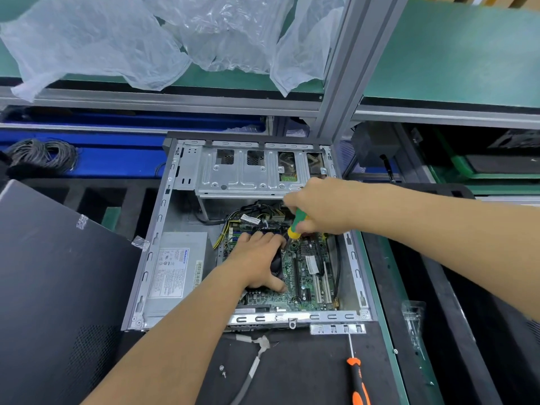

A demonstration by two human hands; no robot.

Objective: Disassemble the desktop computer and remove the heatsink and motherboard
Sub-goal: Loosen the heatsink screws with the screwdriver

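Inside case [163, 217]: left hand [258, 260] flat on heatsink fan [277, 263], right hand [317, 207] gripping green screwdriver [296, 225]; tip hidden, possibly slipping, gouging motherboard [304, 276].

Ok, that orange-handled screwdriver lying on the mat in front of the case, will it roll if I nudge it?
Probably a little: the orange-handled screwdriver has a rounded handle and thin round shaft, so it may roll. The dark mat looks soft, likely damping that. It looks stiff and light, easy to lift by the handle.
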